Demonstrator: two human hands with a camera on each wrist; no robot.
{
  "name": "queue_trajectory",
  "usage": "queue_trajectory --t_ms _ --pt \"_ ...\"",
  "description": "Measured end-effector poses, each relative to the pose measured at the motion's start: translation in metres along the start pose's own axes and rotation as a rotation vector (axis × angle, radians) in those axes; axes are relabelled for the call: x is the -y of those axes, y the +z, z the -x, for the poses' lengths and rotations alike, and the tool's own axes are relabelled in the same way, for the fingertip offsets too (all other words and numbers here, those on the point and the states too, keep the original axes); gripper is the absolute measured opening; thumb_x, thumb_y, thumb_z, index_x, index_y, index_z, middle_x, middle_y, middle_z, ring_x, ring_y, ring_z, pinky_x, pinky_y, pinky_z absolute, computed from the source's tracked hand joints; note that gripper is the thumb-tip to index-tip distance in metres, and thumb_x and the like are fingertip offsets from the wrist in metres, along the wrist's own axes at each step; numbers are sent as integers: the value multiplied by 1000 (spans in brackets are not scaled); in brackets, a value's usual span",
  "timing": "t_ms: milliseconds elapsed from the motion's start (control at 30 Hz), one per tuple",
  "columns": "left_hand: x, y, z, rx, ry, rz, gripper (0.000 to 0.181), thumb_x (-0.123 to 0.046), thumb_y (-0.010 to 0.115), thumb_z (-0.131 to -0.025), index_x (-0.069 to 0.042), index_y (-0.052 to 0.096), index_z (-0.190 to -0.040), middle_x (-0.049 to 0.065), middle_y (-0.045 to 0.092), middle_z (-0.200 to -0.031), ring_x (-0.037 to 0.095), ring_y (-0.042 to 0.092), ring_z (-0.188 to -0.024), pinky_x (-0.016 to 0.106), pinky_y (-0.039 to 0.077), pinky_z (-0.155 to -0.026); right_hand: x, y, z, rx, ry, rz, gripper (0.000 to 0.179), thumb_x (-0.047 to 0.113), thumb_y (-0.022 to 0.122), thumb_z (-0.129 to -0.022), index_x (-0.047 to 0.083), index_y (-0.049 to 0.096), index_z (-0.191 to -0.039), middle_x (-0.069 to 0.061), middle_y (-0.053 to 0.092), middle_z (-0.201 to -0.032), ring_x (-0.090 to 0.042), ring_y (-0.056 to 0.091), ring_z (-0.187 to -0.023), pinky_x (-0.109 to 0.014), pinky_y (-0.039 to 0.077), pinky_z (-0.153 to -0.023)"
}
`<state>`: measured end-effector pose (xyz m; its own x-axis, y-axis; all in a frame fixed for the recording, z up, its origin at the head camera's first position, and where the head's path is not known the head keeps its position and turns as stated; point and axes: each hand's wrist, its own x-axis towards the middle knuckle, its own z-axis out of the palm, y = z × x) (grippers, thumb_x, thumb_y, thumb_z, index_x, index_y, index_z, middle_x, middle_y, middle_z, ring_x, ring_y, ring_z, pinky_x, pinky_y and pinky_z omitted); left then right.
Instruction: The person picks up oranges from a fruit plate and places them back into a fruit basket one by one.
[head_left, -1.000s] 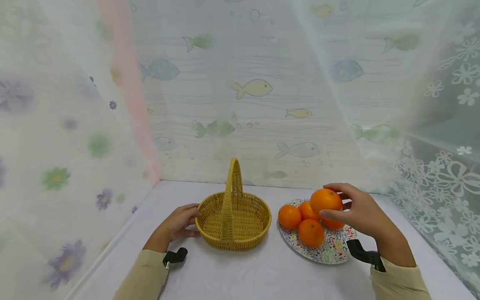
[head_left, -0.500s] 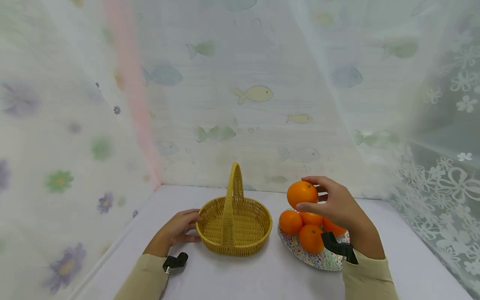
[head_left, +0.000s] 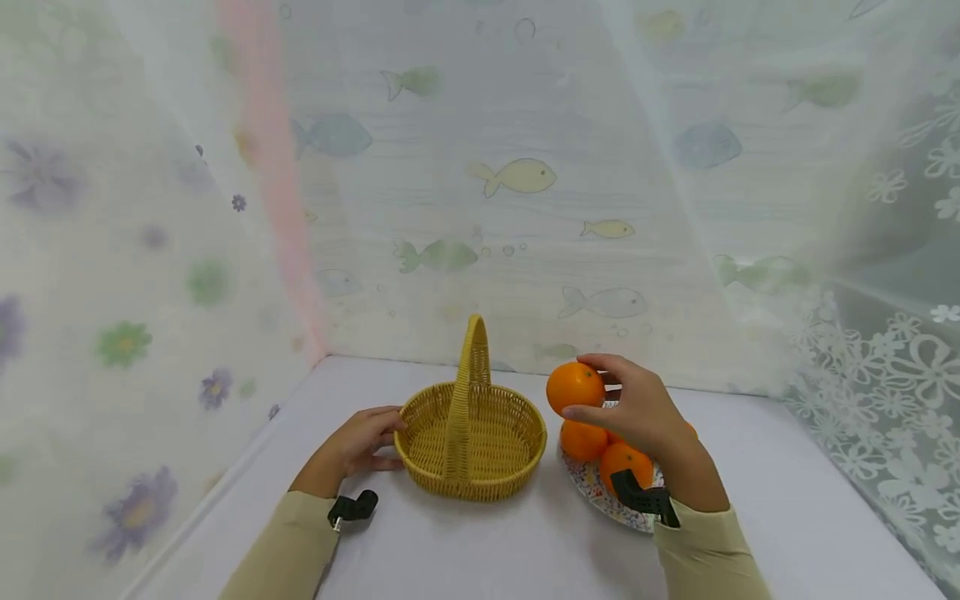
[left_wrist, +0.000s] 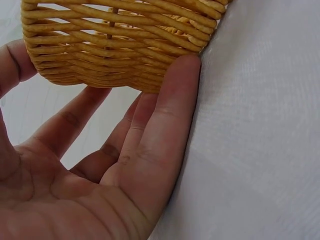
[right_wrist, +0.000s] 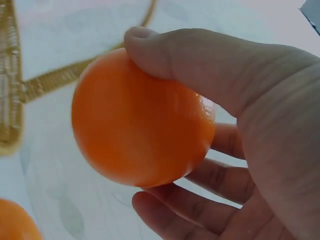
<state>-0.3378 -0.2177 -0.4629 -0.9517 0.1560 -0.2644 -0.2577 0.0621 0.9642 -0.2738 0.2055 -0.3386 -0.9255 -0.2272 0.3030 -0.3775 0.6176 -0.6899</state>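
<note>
My right hand point(head_left: 637, 408) holds an orange point(head_left: 574, 388) between thumb and fingertips, above the patterned plate's left side. The thumb presses the near side of the orange in the right wrist view, with the fingers behind it. A yellow wicker basket point(head_left: 491, 489) with a tall arched handle stands left of the plate, nothing inside it. My left hand point(head_left: 360, 442) rests against the basket's left side at the rim. In the left wrist view, its fingers point(left_wrist: 172, 105) spread out fairly straight, tips on the woven wall.
Several more oranges point(head_left: 585, 440) lie on the round patterned plate point(head_left: 600, 503), partly covered by my right hand and wrist. A white cloth point(head_left: 487, 550) covers the table. Sheer printed curtains point(head_left: 525, 250) surround it at the back and sides.
The right hand has carried the orange leftward from over the plate's middle to its left edge, closer to the basket. The left hand and basket stay put.
</note>
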Motion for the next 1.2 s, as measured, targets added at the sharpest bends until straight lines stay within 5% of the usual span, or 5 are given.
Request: queue_trajectory --t_ms 433,633,800,1200 --pt "-3 0 0 11 7 -14 51 -22 60 -96 -5 57 -145 15 61 -141 26 66 -118 51 63 -89 12 44 -12 48 -103 -3 76 47 90 -78 23 59 -143 2 65 -137 -20 65 -105 -35 60 -85" --pt "0 -3 -1 33 4 1 51 -22 61 -96 -6 57 -144 14 61 -140 24 66 -117 52 63 -89 13 63 -13 68 -55 29 74 46 91 -76 25 61 -141 5 69 -126 -19 63 -99 -30 56 -75" --pt "2 -4 -2 41 6 4 52 -23 63 -96 -6 57 -145 14 61 -140 24 66 -118 52 63 -89 13 79 -13 95 -6 50 73 43 93 -74 23 64 -139 7 70 -120 -17 62 -102 -31 58 -80" --pt "0 -6 -2 51 1 8 55 -24 64 -98 -5 52 -149 14 58 -146 24 65 -122 52 62 -92 3 98 -20 169 -62 122 75 44 93 -73 13 68 -136 2 69 -121 -16 62 -103 -37 59 -88"
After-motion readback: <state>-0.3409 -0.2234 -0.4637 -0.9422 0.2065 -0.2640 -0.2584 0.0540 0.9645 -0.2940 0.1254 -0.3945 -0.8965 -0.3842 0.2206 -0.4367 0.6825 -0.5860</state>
